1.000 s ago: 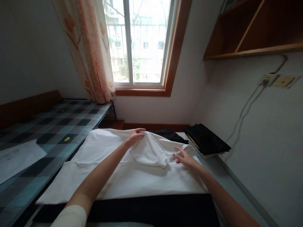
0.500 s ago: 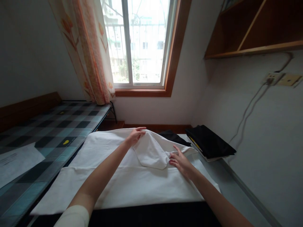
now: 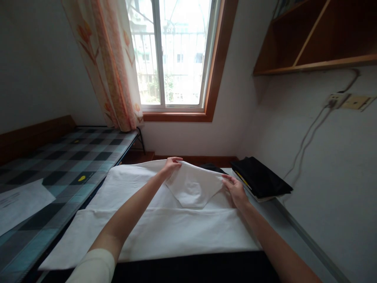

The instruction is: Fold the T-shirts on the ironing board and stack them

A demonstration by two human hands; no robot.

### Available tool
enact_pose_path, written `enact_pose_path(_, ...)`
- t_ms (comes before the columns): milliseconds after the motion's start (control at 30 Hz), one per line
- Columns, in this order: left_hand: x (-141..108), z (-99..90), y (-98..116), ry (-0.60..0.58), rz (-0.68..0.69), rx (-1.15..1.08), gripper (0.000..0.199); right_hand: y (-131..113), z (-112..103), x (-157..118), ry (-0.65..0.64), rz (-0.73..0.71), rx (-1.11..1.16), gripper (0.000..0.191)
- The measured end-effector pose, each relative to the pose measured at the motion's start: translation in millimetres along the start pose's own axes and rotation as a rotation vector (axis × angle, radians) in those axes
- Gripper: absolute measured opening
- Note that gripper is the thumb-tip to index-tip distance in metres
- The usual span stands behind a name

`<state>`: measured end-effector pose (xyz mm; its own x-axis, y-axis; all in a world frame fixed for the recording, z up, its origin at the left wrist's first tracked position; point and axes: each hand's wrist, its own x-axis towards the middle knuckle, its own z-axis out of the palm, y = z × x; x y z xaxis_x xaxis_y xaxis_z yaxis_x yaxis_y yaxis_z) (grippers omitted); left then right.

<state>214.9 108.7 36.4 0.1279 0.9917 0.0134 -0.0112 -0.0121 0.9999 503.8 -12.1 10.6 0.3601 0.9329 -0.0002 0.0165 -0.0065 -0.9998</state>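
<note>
A large white cloth (image 3: 182,230) lies spread before me, its far edge lifted and partly folded over toward me. My left hand (image 3: 172,166) pinches that far edge near the middle, fingers closed on the fabric. Farther right, my right hand (image 3: 235,189) grips the same edge near its right end, thumb and fingers closed on it. Between the hands the edge is stretched, and a pointed flap of the cloth hangs below it. Whether the cloth is a garment or a sheet I cannot tell.
A bed with a checked mattress (image 3: 97,151) stands on the left, with a white paper (image 3: 25,200) on it. Black folded fabric (image 3: 262,177) sits on a pile at right. A wooden shelf (image 3: 318,63) and a plugged-in cord (image 3: 306,145) are on the right wall.
My right hand has moved right and slightly up and has taken hold of the cloth's far edge. The edge is now straighter between my hands. My left hand has barely moved.
</note>
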Motion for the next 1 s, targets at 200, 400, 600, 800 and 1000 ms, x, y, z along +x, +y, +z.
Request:
enact_pose_path(200,21,11.1,-17,0.120,0.087,0.165,0.032,-5,-3,52,-0.113,-0.170,-0.048,0.062)
enact_pose_path(400,39,16.9,-30,0.207,0.110,0.343,0.022,14,4,96,-0.037,-0.269,-0.251,0.040)
enact_pose_path(600,42,22.4,-43,0.234,0.110,0.487,0.020,25,10,119,0.043,-0.317,-0.389,0.030)
enact_pose_path(800,38,22.8,-47,0.188,0.106,0.604,0.015,29,15,122,0.121,-0.323,-0.511,0.027)
enact_pose_path(1000,39,16.8,-43,0.128,0.122,0.808,0.009,29,18,124,0.124,-0.345,-0.628,0.017)
